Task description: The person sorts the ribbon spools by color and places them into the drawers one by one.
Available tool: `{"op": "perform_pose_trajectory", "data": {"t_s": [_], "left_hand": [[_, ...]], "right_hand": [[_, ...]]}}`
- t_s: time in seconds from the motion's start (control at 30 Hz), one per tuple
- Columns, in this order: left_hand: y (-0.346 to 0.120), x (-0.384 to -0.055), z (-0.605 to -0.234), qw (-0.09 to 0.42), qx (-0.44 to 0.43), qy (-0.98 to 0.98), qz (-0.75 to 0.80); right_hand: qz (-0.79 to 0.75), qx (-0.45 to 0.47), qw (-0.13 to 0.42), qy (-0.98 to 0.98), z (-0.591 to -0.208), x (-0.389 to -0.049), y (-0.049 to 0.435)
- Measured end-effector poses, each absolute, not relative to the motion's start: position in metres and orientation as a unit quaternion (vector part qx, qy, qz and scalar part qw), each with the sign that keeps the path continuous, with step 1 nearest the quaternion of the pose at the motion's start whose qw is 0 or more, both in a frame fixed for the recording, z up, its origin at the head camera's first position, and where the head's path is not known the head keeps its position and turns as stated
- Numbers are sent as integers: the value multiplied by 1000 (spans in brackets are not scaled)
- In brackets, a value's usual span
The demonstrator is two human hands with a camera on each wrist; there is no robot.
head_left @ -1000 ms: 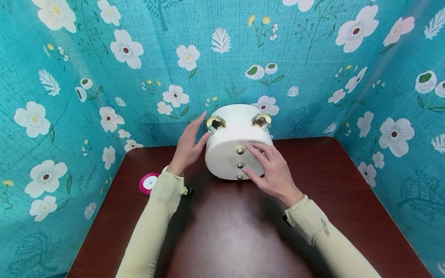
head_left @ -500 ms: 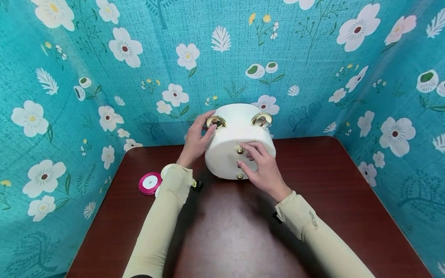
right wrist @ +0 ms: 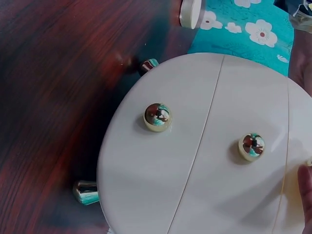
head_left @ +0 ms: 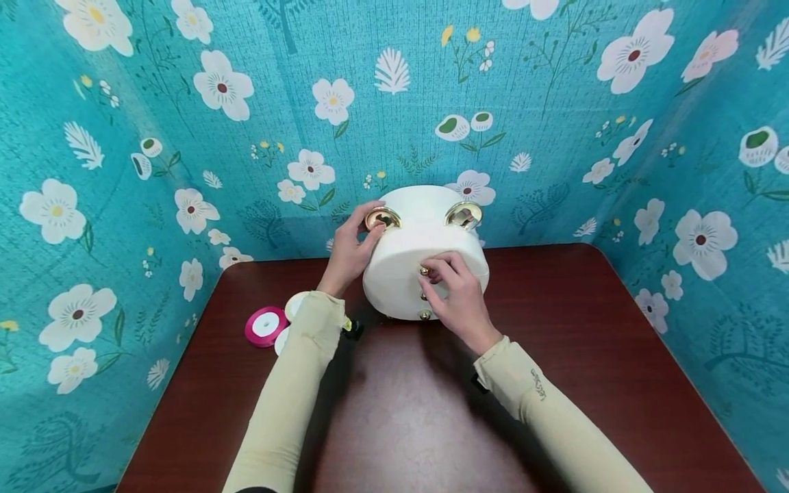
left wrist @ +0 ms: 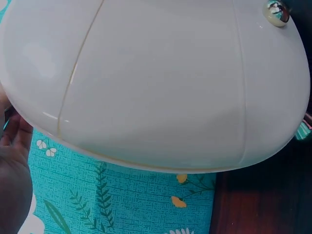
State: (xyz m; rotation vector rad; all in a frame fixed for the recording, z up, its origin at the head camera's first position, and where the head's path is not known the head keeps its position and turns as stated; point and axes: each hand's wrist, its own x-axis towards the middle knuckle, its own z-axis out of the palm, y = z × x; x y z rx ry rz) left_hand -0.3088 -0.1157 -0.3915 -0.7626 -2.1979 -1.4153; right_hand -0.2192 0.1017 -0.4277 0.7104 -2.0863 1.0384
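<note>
A rounded white box with drawers stands on small gold feet at the table's back. Down its front runs a column of gold knobs; the middle knob and bottom knob show in the right wrist view. Two round gold-rimmed ornaments sit on top. My left hand holds the box at the left ornament, thumb in front and fingers on its outer side. With thumb and fingers, my right hand pinches the top knob, partly covering the knobs. Drawer seams look closed.
Left of the box lie a pink-rimmed white spool and pale round spools, partly behind my left sleeve. A flowered blue cloth hangs behind the dark red table and at both sides.
My left hand has moved right and come onto the left ornament. My right hand has shifted left, its fingers closing onto the top knob. The box has stayed put.
</note>
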Motion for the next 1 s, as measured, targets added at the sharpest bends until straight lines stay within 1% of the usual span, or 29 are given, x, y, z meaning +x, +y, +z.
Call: {"op": "perform_pose_trajectory", "data": {"t_s": [0.4,0.8,1.0], "left_hand": [[-114,-306,-392,209,-261,-789,-515],[-115,-306,-390,210,-267,-789,-512],[-115,-302,-385,206,-263,-808,-485]], "right_hand": [[396,271,377,-792,-429,-223,100],[322,289,396,-810,-427,-223,102],[313,288,400,-812,-428,-219,102]]}}
